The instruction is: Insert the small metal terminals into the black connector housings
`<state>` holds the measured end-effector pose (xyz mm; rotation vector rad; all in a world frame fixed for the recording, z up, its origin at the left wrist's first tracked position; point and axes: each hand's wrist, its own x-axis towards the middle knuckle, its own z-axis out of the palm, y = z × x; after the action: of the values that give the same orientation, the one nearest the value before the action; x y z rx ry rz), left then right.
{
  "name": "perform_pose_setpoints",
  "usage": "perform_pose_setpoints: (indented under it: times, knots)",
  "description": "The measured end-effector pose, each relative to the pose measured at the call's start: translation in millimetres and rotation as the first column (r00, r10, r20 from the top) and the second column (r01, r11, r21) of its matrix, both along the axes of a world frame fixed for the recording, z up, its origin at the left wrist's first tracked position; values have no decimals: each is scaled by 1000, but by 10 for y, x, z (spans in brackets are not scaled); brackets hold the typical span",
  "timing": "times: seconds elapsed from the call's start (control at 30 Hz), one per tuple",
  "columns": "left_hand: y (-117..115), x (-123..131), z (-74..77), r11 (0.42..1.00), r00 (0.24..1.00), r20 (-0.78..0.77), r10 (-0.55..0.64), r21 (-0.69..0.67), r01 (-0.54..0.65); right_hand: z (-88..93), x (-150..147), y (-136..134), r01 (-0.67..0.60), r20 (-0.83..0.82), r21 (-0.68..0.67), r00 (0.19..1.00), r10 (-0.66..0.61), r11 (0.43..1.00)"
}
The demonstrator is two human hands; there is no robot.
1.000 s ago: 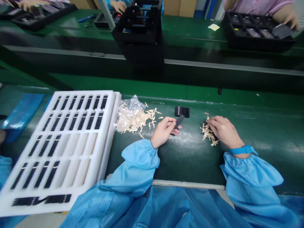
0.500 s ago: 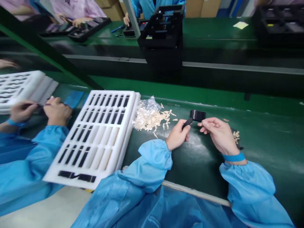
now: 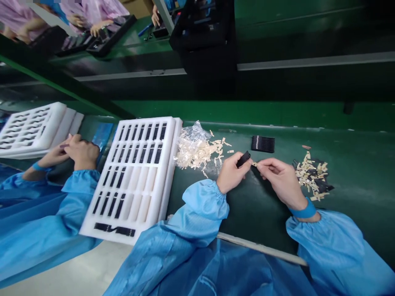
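Note:
My left hand (image 3: 231, 172) is closed on a small flat black strip (image 3: 243, 159), holding it just above the green belt (image 3: 354, 144). My right hand (image 3: 277, 174) pinches a tiny tan tab (image 3: 254, 164) at the strip's right end. Both hands meet near the middle of the belt. A stack of black strips (image 3: 263, 144) lies just beyond them. A pile of tan tabs spills from a clear bag (image 3: 197, 147) to the left, and a second heap of tan and black scraps (image 3: 313, 176) lies to the right of my right hand.
A white foam tray (image 3: 135, 176) with slots, partly filled with black strips, lies at left. A co-worker's hands (image 3: 75, 150) work beside another white tray (image 3: 33, 129). Black trays and other people's hands are on the far bench (image 3: 101, 35).
My right hand left the scrap heap and came to the strip in my left hand, now pinching a tan tab at its end. The view has swung left, showing the co-worker.

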<state>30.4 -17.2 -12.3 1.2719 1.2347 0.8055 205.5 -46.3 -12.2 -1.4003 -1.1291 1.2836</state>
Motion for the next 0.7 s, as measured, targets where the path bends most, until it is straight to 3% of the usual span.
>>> perform_pose_setpoints:
  times: [0.2,0.37,0.53,0.7]
  knots:
    - [-6,18,-11,1000,1000,18,-3,14,3,76,-34,-21,-97,-11,-4,995,97,995]
    - [-35,10,0,989,995,-100,-5,145,19,6,-61,-48,-39,112,128,993,24,991]
    - [-67,-33,4,936,964,-263,-41,328,129,-12,-77,-49,-29,299,313,952,-70,949]
    - [-62,-84,28,852,913,-399,-90,443,278,-15,-121,-59,-40,346,342,934,-87,939]
